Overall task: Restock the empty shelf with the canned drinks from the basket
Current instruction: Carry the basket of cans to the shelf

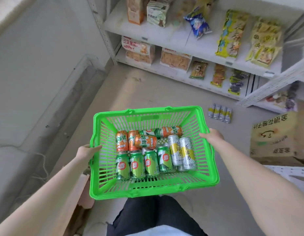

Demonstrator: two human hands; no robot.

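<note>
Cans [151,150], green "7" and orange ones, fill the basket [148,189] both hands grip by its sides.

Slatted basket [205,150] of glossy green plastic holding shiny printed metal cans [137,165]; matt grey floor [165,92], rough and stained; dull brown cardboard box [273,140]; white painted metal shelving [165,40] with glossy plastic snack packets [231,33].

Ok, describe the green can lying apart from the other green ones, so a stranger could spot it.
Look in the green basket, at the far row of cans. The green can lies sideways between orange cans, unlike the four green ones lined up nearest the person.
</note>
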